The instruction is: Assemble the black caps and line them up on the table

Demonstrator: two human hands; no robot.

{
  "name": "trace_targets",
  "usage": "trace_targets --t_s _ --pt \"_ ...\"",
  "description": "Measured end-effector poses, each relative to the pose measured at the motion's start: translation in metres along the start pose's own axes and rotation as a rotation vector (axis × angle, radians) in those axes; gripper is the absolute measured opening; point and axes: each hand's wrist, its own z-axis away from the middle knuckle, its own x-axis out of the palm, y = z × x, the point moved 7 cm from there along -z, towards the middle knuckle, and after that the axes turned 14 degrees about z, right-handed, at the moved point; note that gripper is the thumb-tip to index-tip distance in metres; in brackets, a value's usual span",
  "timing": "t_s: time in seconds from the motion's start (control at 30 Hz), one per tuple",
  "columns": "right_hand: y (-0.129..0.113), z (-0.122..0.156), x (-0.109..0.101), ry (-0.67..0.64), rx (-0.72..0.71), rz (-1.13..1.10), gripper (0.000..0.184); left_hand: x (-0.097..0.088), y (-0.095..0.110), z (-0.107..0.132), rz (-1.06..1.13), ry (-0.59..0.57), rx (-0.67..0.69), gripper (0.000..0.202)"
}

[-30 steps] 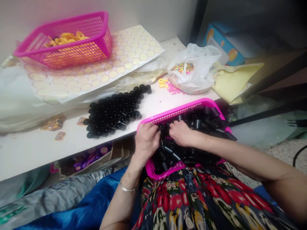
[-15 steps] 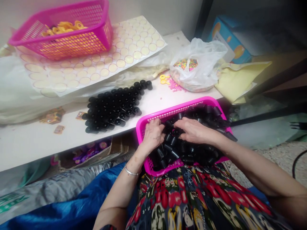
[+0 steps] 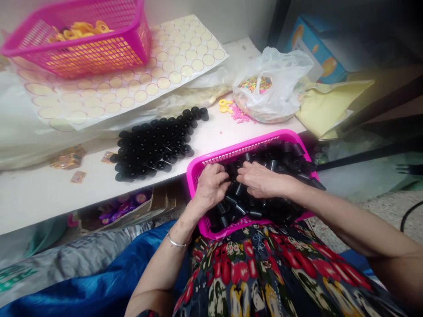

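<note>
A pink plastic basket (image 3: 218, 156) full of loose black plastic cylinders (image 3: 256, 207) rests against my front at the table's edge. Both hands are inside it. My left hand (image 3: 213, 185), with a silver bangle on its wrist, is closed with curled fingers among the cylinders on the left side. My right hand (image 3: 259, 179) faces it a short gap away, fingers pressed together over the pieces. What each set of fingertips holds is hidden by the hands and the dark pieces. A block of upright black cylinders (image 3: 150, 147) stands in rows on the table, left of the basket.
On the white table (image 3: 36, 193) lie small orange packets (image 3: 69, 158) and pink beads (image 3: 241, 114) with yellow rings. Behind are a bag of coloured beads (image 3: 274, 94), a sticker sheet (image 3: 180, 61) and another pink basket (image 3: 95, 53) of yellow pieces. A carton (image 3: 132, 215) sits below.
My hands have drawn slightly closer together inside the basket, the left moving a little right and the right a little left. The view has shifted slightly; the standing rows look the same.
</note>
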Motion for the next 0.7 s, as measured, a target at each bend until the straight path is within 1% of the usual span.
trace_targets --t_s 0.07,0.1,0.17,0.27,0.37,0.43,0.5,0.53,0.57,0.63,0.7 --pt "0.003 0.001 0.002 0.015 0.004 -0.029 0.032 0.012 0.012 0.005 -0.034 -0.147 0.025 0.011" --pt "0.005 0.002 0.003 0.031 -0.006 -0.045 0.034 0.019 0.016 0.007 -0.084 -0.206 0.011 0.014" --pt "0.009 0.003 0.005 0.077 -0.031 -0.080 0.032 0.029 0.019 0.010 -0.202 -0.257 -0.054 0.024" --pt "0.024 0.012 0.002 0.182 -0.014 -0.165 0.032 0.038 0.017 0.012 -0.285 -0.247 -0.136 0.040" --pt "0.043 0.031 -0.013 0.332 0.068 -0.331 0.039 0.041 0.013 0.014 -0.225 -0.209 -0.141 0.047" --pt "0.054 0.047 -0.023 0.439 0.133 -0.482 0.039 0.039 0.013 0.015 -0.141 -0.162 -0.123 0.040" --pt "0.061 0.063 -0.029 0.556 0.208 -0.631 0.036 0.038 0.017 0.015 -0.035 -0.128 -0.102 0.023" --pt "0.063 0.071 -0.029 0.609 0.250 -0.695 0.035 0.040 0.021 0.015 0.011 -0.131 -0.100 0.016" --pt "0.064 0.078 -0.028 0.658 0.291 -0.747 0.033 0.042 0.025 0.016 0.040 -0.148 -0.111 0.014" --pt "0.064 0.088 -0.022 0.711 0.358 -0.820 0.031 0.049 0.032 0.016 0.034 -0.204 -0.167 0.028" --pt "0.060 0.094 -0.014 0.717 0.392 -0.830 0.030 0.058 0.039 0.016 -0.004 -0.265 -0.218 0.041"
